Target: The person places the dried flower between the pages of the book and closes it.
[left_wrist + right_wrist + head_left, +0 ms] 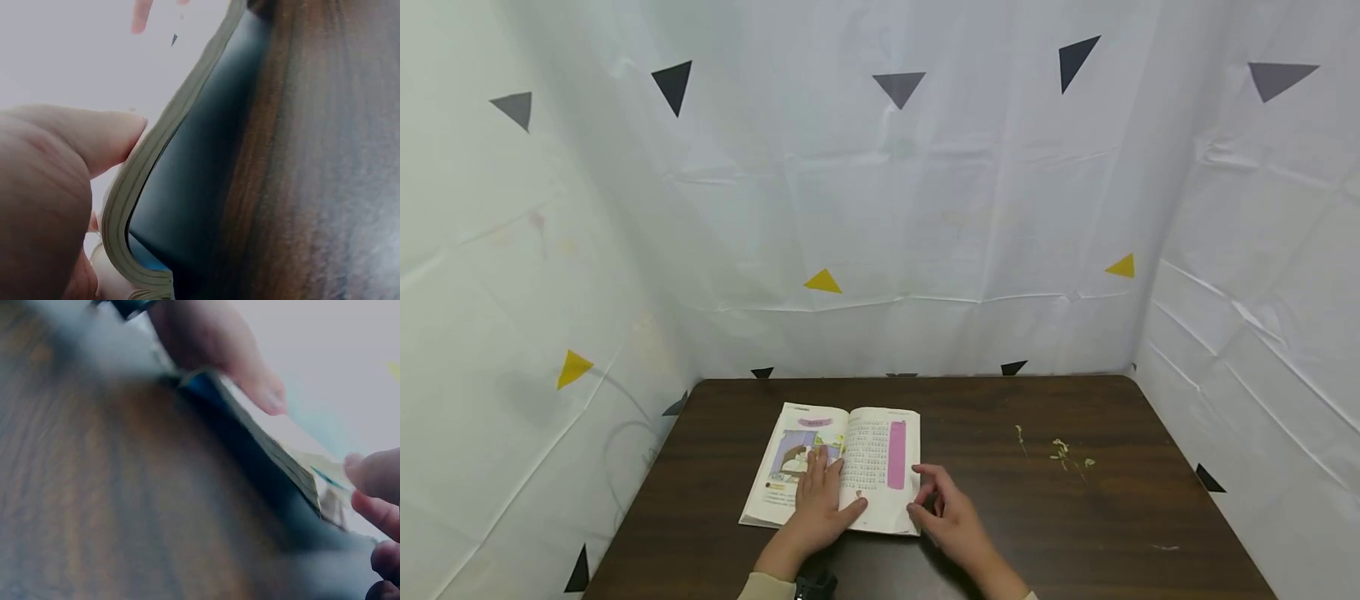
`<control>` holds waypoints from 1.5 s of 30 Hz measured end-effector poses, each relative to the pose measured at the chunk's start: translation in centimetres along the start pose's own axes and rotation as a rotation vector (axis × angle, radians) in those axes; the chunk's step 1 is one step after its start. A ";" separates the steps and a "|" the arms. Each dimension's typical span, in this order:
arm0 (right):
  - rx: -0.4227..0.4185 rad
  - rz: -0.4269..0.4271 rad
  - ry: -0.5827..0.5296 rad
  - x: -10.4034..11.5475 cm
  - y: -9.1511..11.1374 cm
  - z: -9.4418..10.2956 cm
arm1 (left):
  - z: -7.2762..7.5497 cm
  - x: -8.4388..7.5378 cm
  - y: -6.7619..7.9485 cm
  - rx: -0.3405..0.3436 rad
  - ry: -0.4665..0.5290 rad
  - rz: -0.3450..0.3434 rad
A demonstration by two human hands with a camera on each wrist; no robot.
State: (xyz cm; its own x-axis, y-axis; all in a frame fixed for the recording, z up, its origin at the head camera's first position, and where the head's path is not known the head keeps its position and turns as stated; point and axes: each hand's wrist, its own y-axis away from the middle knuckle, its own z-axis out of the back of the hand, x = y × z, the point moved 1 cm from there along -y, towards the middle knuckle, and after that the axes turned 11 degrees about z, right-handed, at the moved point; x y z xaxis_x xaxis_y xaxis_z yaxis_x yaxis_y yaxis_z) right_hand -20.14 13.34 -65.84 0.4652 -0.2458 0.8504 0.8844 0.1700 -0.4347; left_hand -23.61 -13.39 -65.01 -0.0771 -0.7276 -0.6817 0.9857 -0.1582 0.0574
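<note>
An open book (889,511) lies on the table, with a coloured picture on its left page and rows of text beside a pink strip on its right page. My left hand (822,502) rests across the book's middle, fingers spread over the left page and thumb on the right one. In the left wrist view, the left thumb (109,139) lies at the bent edge of the thick stack of pages (178,112). My right hand (952,518) is at the book's right edge, its thumb and index finger apart beside the lower corner; its other fingers are curled.
The dark wooden table (1000,408) carries small plant-like sprigs (1060,450) to the right of the book and a pale mark (1165,547) farther right. White sheeting (925,208) with triangles stands behind and at both sides. A dark wristband (815,585) is on the left wrist.
</note>
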 end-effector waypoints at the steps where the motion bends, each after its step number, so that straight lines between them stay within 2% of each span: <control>1: 0.008 0.005 0.040 0.0 -0.1 -0.1 | 0.0 -0.1 0.0 -0.003 -0.005 -0.002; 5: 0.000 0.020 0.194 -0.1 -0.2 -0.7 | 0.2 -0.5 0.0 -0.010 -0.061 0.014; 9: -0.046 0.058 0.257 0.0 0.0 -1.1 | 0.0 -0.6 0.1 -0.011 -0.081 0.024; 13: -0.052 0.160 0.256 0.2 0.2 -1.2 | -0.1 -0.5 0.1 -0.006 -0.087 0.034; 15: -0.046 0.211 0.219 0.5 0.3 -1.3 | -0.1 -0.5 0.2 -0.001 -0.082 0.041; 20: -0.034 0.276 0.149 1.0 0.7 -1.4 | 0.0 -0.6 0.3 0.009 -0.087 0.048; 23: -0.036 0.250 0.096 1.3 0.9 -1.6 | 0.0 -0.6 0.3 0.007 -0.098 0.049; 24: -0.038 0.212 0.060 1.4 0.9 -1.7 | 0.0 -0.6 0.3 0.005 -0.106 0.050; 29: -0.087 -0.012 -0.253 1.5 0.4 -1.9 | 0.2 -0.5 0.2 0.001 -0.131 0.042; 31: -0.089 -0.054 -0.326 1.3 0.1 -2.0 | 0.4 -0.4 0.1 0.003 -0.135 0.036; 35: -0.017 -0.066 -0.303 1.0 0.0 -2.1 | 0.7 0.0 0.2 -0.003 -0.138 0.010; 40: 0.099 -0.040 -0.204 1.1 0.2 -2.3 | 0.9 0.1 0.5 -0.037 -0.063 -0.064; 42: 0.120 -0.030 -0.183 1.1 0.3 -2.3 | 0.8 0.2 0.5 -0.051 -0.043 -0.095; 45: 0.128 -0.017 -0.176 1.0 0.4 -2.3 | 0.7 0.2 0.5 -0.052 -0.048 -0.106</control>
State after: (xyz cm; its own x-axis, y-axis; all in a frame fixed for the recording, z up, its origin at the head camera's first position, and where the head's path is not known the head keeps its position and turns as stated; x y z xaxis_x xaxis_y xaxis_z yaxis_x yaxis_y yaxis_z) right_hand -19.22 10.95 -65.90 0.4266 -0.0808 0.9008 0.8748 0.2896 -0.3883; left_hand -23.19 -14.10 -64.66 -0.1872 -0.7396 -0.6465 0.9780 -0.2020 -0.0520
